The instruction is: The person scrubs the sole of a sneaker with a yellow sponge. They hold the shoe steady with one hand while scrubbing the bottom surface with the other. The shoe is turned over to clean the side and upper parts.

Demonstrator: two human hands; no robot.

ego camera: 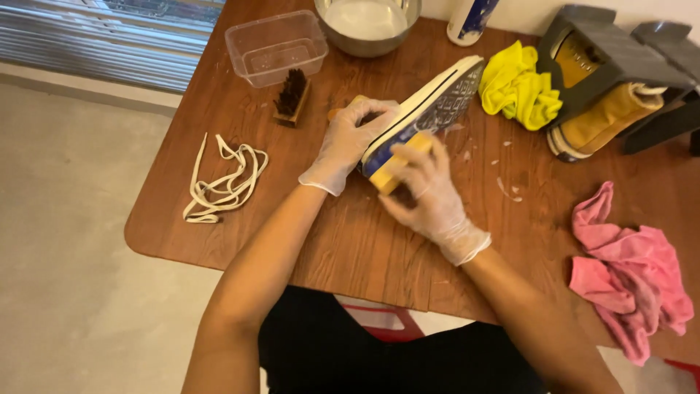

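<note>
We're mid-scrub: left hand grips the shoe, right hand clamps a brush on its sole. Laces are out; rinsing's probably left.

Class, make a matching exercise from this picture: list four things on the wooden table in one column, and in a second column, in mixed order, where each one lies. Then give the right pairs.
Things
1. shoelace
2. pink cloth
3. yellow cloth
4. clear plastic container

Places
A. beside the dark shoe rack, at the far side
B. near the table's left edge, loose
C. at the far left, behind the small brush
D. at the right edge, crumpled

Pairs: 1-B, 2-D, 3-A, 4-C
</note>
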